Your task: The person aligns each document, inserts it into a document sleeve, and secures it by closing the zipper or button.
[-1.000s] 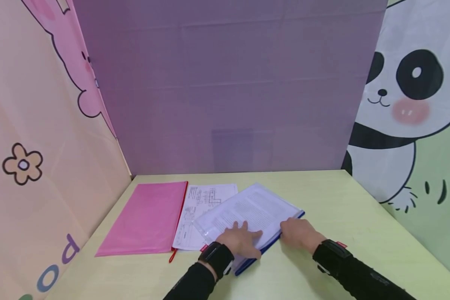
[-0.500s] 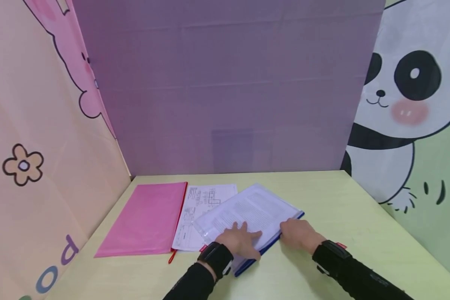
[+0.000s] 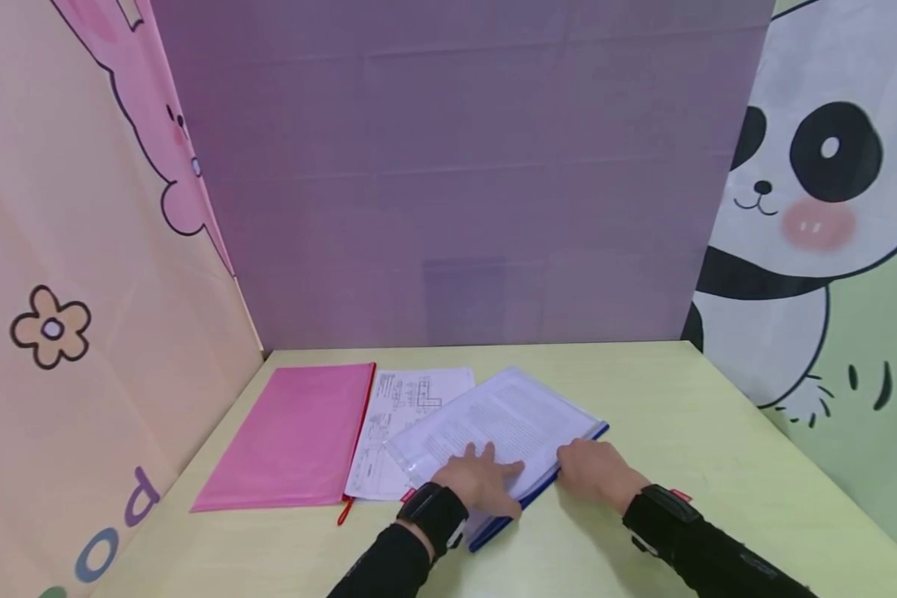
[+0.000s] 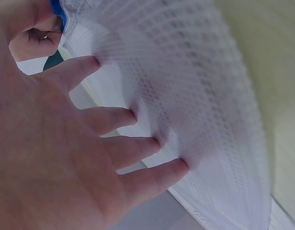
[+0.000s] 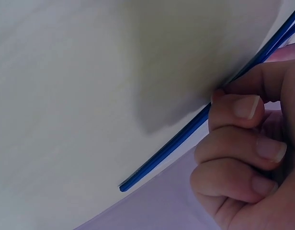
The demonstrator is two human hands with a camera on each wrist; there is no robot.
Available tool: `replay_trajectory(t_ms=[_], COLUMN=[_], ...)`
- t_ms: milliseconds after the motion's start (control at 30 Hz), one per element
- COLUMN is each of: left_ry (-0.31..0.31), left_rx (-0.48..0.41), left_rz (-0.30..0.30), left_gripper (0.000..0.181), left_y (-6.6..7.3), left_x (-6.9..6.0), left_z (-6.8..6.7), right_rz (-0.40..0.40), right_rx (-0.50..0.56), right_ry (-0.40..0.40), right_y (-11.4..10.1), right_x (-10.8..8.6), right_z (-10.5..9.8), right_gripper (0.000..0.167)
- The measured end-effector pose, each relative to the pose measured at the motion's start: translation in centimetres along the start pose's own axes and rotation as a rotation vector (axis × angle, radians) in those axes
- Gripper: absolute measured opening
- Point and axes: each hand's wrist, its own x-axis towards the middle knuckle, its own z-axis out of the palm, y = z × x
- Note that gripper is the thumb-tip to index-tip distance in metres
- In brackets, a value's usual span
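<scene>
A clear mesh zip document pouch (image 3: 508,407) with printed pages inside lies aslant on the table, its blue zipper edge (image 3: 541,490) facing front right. Spread across its near part is my left hand (image 3: 478,480), fingers fairly straight, with the fingertips (image 4: 178,165) pressing the mesh in the left wrist view. My right hand (image 3: 594,467) pinches the blue edge about midway along; in the right wrist view its other fingers (image 5: 233,143) are curled beneath the thumb side. Whether a zipper slider sits in that pinch is hidden.
A pink document pouch (image 3: 291,440) with a red zipper edge and red pull cord (image 3: 345,510) lies flat at the left. Between the pouches is a printed sheet (image 3: 396,415), partly covered by the mesh pouch. A purple backdrop (image 3: 456,183) rises behind the table (image 3: 718,465).
</scene>
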Motion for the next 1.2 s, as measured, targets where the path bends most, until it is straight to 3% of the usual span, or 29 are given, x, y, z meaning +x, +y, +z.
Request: replay_trajectory(t_ms=[1200], left_ry=[0.007], left_rx=[0.025], left_rz=[-0.024], left_gripper=[0.070], left_y=[0.2], left_x=[0.1], left_z=[0.2], right_rz=[-0.039], right_rx=[-0.020], right_ry=[0.022], right_y=[-1.3], right_x=[-0.6], right_z=[0.4], right_gripper=[0.016])
